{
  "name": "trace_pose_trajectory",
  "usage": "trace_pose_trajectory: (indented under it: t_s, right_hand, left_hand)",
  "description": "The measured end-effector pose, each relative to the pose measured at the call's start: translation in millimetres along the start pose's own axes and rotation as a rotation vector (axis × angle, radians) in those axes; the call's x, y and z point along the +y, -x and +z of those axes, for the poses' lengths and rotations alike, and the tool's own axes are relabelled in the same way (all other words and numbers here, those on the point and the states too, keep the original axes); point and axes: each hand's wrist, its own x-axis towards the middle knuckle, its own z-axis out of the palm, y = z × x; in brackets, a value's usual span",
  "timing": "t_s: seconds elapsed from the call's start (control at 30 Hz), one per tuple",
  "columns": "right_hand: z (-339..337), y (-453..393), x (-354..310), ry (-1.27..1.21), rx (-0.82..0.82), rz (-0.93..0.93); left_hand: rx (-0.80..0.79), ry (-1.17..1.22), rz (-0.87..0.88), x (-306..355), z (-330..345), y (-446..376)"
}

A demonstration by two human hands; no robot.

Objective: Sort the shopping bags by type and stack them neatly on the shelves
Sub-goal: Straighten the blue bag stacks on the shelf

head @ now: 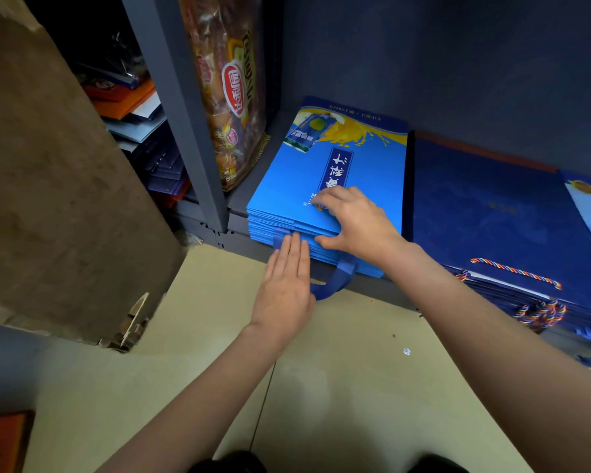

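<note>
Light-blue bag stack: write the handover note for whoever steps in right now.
Left hand: flat, straight fingers pressing the front edge of the light-blue bag stack on the bottom shelf.
Right hand: on top of the stack, thumb curled over its front edge, gripping the top bags.
A blue ribbon handle hangs out over the shelf front.
Beside it to the right, the dark-blue bag stack with rope handles lies flat.
Done: both types are stacked separately.
Left: square the light-blue edges, tuck the handle in; the mixed pile in the left bay looks unsorted.
</note>
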Motion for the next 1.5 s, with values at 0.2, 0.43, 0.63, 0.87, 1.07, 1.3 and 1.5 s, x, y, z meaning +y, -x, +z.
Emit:
trace_pose_trajectory:
  t_s: [0.2, 0.43, 0.63, 0.87, 1.07, 1.3, 1.5]
  right_hand:
    - [-4.2, -0.7, 0.3, 0.005, -0.010, -0.001]
    - [-6.2, -3.4, 0.4, -0.069, -0.020, -0.014]
    - [-9.0, -6.0, 2.1, -0.036, -0.074, -0.024]
    - [-0.1, -4.1, 1.0, -0.023, -0.064, 0.010]
    - [8.4, -0.4, 1.1, -0.017, 0.007, 0.013]
    - [8.1, 0.4, 1.6, -0.025, -0.012, -0.010]
    - [-23.8, 18.8, 39.6, -0.076, -0.181, 0.041]
  left_hand:
    - [0.192, 0.222, 0.117, -31.5, -8.7, 3.8]
    - [0.175, 0.161, 0.016, -35.5, 3.1, 8.2]
    - [0.203, 0.054, -0.057, -28.2, 7.5, 6.6]
    - [0.208, -0.042, -0.165, -20.7, 5.5, -4.6]
    - [0.376, 0.064, -0.002, -28.7, -4.6, 3.2]
    - [0.265, 0.087, 0.110, -75.5, -33.9, -42.9]
    - [-0.013, 0.006, 0.201, -75.3, -52.8, -69.7]
